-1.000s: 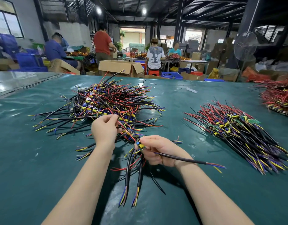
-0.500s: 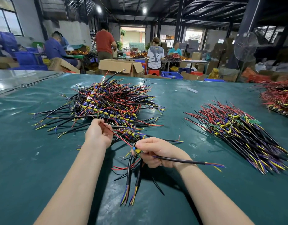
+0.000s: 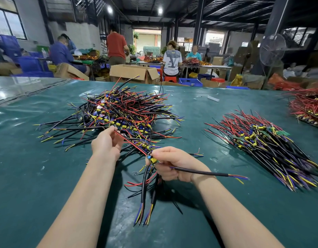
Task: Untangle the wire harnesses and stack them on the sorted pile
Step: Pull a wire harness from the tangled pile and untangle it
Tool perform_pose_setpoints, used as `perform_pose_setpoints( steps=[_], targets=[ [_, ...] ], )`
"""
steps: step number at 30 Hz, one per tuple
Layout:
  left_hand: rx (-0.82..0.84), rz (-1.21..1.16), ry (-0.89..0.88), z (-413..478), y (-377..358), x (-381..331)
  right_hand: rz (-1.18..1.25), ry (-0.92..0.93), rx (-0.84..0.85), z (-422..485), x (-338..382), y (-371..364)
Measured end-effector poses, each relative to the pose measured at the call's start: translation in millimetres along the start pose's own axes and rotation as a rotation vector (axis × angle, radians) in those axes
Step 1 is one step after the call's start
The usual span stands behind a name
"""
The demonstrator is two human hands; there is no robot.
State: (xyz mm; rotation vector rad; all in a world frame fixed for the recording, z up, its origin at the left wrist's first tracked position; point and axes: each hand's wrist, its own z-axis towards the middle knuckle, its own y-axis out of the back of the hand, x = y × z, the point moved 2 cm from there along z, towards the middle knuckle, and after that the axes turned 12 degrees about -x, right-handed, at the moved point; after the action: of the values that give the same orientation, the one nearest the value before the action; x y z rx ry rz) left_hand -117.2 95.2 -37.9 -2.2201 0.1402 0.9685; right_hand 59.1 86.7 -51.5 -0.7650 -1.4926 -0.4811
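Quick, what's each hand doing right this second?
Left hand: pinching a thin red wire.
Right hand: gripping a small bundle of black-sheathed wire harnesses.

The only mark that can be made out stands on the back of a white T-shirt [image 3: 171, 62], worn by a person seated at a far table. It is a large grey monogram of two overlapping letters, which look like an L and a V. Any print on the cardboard boxes [image 3: 135, 72] beyond the bench [image 3: 47, 176] is too blurred to read. The small yellow and blue parts on the wire harnesses [image 3: 126, 113] are too small to show any lettering.
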Motion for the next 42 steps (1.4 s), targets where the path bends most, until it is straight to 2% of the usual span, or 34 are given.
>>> perform_pose_setpoints(
  steps=[3,7,9,12,15,18,22,24,25,30,34,36,40,42],
  targets=[
    [0.108,0.056,-0.054,-2.5,-4.2,-3.5,0.048,0.047,-0.135,3.1,-1.1,5.3],
    [0.330,0.304,0.022,-23.9,-12.7,10.6,0.168,0.250,-0.682,9.6,-1.2,23.1],
    [0.470,0.540,0.051,-42.8,-19.4,26.7,0.145,0.365,-0.901,6.6,-0.7,33.7],
    [0.715,0.877,0.073,-68.4,-23.2,53.6,0.057,0.513,-1.050,1.8,2.3,42.4],
    [0.809,1.016,-0.003,-78.1,-22.0,74.2,-0.011,0.564,-1.112,1.0,2.8,45.4],
    [0.840,0.876,-0.021,-82.2,-22.9,81.5,0.001,0.513,-1.116,0.0,0.7,48.6],
    [0.789,0.676,0.209,-81.0,-23.9,73.5,0.305,0.292,-0.995,-0.5,1.9,54.5],
    [0.758,0.652,0.327,-79.7,-23.5,67.5,0.345,0.214,-0.946,-3.3,1.9,57.3],
    [0.757,0.687,0.323,-78.6,-23.2,64.4,0.335,0.195,-0.924,-4.3,1.6,57.3],
    [0.840,0.985,0.004,-82.2,-24.5,60.6,0.420,0.175,-0.790,-5.4,2.2,48.7],
    [0.852,0.925,-0.116,-77.9,-24.2,58.8,0.474,0.253,-0.687,-6.8,5.3,43.8],
    [0.805,0.840,-0.052,-73.4,-23.3,59.5,0.497,0.278,-0.647,-6.3,5.1,42.3],
    [0.679,0.658,0.246,-72.3,-23.6,61.0,0.445,0.259,-0.584,-3.1,1.7,41.0],
    [0.644,0.602,0.294,-72.9,-24.4,60.9,0.366,0.263,-0.559,-2.2,0.7,41.8]
  ],
)
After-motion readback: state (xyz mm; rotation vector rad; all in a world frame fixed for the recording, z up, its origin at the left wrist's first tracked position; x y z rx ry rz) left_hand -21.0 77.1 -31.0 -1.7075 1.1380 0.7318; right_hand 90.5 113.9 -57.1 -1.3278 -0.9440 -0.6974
